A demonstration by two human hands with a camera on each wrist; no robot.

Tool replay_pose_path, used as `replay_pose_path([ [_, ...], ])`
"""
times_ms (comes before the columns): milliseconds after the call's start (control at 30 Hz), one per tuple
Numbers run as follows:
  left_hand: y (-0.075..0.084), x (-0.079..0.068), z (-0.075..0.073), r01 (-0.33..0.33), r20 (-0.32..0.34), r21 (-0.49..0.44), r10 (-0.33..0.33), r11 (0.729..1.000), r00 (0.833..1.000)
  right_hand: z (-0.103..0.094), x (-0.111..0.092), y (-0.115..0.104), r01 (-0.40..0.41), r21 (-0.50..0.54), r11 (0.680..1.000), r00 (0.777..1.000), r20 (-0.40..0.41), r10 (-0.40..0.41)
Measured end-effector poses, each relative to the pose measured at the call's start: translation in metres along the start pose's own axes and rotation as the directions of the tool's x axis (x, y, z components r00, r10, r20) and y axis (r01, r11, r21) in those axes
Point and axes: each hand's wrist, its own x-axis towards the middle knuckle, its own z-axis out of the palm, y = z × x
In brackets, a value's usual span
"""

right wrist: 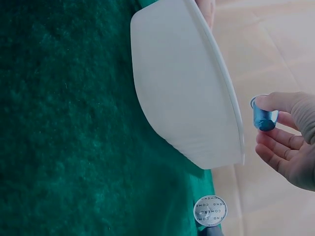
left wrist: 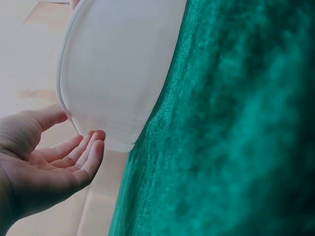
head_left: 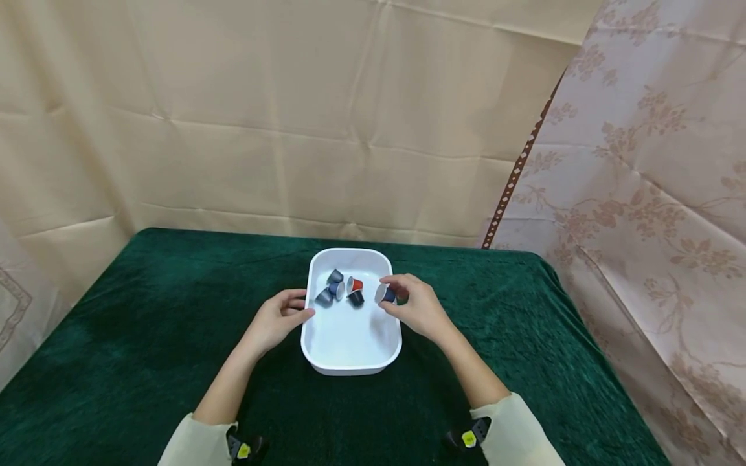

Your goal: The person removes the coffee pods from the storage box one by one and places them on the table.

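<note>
A blue coffee capsule (right wrist: 265, 117) is pinched between the thumb and fingers of my right hand (head_left: 421, 307). In the head view this capsule's pale lid faces left, over the right side of a white tray (head_left: 350, 343). My left hand (head_left: 280, 323) grips the tray's left rim, thumb on the edge and fingers against the outer wall, as the left wrist view shows. Inside the tray, toward its far half, lie a red capsule (head_left: 356, 285), a black capsule (head_left: 356, 298), a blue capsule (head_left: 337, 290) and grey-blue capsules (head_left: 324, 298).
Another capsule (right wrist: 210, 211) with a printed lid stands on the table beyond the tray in the right wrist view. Dark green cloth (head_left: 175, 323) covers the table. A beige curtain (head_left: 262, 129) hangs behind, and a floral curtain (head_left: 658, 194) on the right.
</note>
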Motion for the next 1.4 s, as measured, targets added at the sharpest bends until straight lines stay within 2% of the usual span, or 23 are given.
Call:
replay_pose_path([
  [400, -0.001, -0.001, -0.001, -0.001, 0.0, 0.004, 0.001, 1.0, 1.0, 0.0, -0.001, 0.006, -0.001, -0.001, 1.0, 1.0, 0.004, 0.001],
  [1400, -0.001, 0.0, 0.0, -0.008, 0.002, 0.007, 0.008, 1.0, 1.0, -0.016, -0.006, 0.023, -0.017, 0.032, 0.999, 0.999, -0.047, 0.018],
])
